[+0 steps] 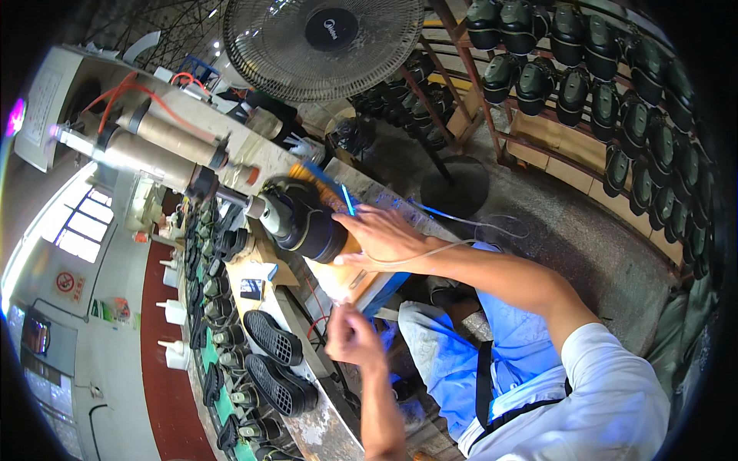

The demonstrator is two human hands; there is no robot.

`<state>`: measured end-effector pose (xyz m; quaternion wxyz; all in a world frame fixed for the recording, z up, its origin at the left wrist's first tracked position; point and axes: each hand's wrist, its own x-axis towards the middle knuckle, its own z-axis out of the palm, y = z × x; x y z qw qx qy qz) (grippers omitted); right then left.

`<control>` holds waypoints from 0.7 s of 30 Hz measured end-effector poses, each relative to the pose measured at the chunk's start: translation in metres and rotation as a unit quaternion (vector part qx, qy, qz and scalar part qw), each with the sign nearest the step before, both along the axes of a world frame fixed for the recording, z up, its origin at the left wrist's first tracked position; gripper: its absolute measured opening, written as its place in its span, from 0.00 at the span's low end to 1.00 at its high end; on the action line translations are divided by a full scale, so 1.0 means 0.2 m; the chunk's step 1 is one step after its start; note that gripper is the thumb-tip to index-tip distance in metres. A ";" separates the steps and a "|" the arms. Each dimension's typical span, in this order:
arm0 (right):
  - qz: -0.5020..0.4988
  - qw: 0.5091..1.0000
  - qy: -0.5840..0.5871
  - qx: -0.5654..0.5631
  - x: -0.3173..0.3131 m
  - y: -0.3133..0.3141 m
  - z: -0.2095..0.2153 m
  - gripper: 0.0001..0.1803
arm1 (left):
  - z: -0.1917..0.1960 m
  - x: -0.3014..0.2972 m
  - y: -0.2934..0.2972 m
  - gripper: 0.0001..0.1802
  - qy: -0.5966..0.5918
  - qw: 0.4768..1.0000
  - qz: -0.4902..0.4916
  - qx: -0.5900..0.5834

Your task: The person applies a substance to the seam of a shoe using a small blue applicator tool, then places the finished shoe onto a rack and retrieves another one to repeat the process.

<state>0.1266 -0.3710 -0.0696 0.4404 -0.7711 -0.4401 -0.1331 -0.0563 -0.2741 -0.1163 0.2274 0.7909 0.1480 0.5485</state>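
A dark shoe (pixel 305 227) sits under the metal rod end of a pneumatic cylinder (pixel 150 157). At its near end, my right hand (pixel 388 237) spans the shoe, with thumb and fingers against it. Lower down, my left hand (pixel 354 335) is curled closed in front of a pale, brightly lit block (pixel 338 278). What its fingers hold, if anything, I cannot make out. A thin pale cord (pixel 421 257) runs across my right wrist.
Two black soles (pixel 275 338) lie on the worn bench ledge (pixel 323 426) at left. Beyond it, shoes line a green conveyor (pixel 209 349). A large fan (pixel 323 46) stands ahead. A rack (pixel 503 137) of dark shoes fills the right side.
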 end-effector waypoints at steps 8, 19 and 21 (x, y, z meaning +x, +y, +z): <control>0.007 0.999 0.029 0.017 0.44 0.11 0.06 0.48 | 0.77 0.62 0.73 0.54 0.323 0.931 -0.170 0.004; 0.127 0.990 0.058 -0.013 0.63 0.07 0.06 0.66 | 0.65 0.54 0.19 0.52 -0.083 0.985 -0.072 0.136; 0.066 0.997 0.009 0.050 0.56 -0.10 0.05 0.72 | 0.70 0.56 0.10 0.53 -0.120 0.978 -0.156 0.070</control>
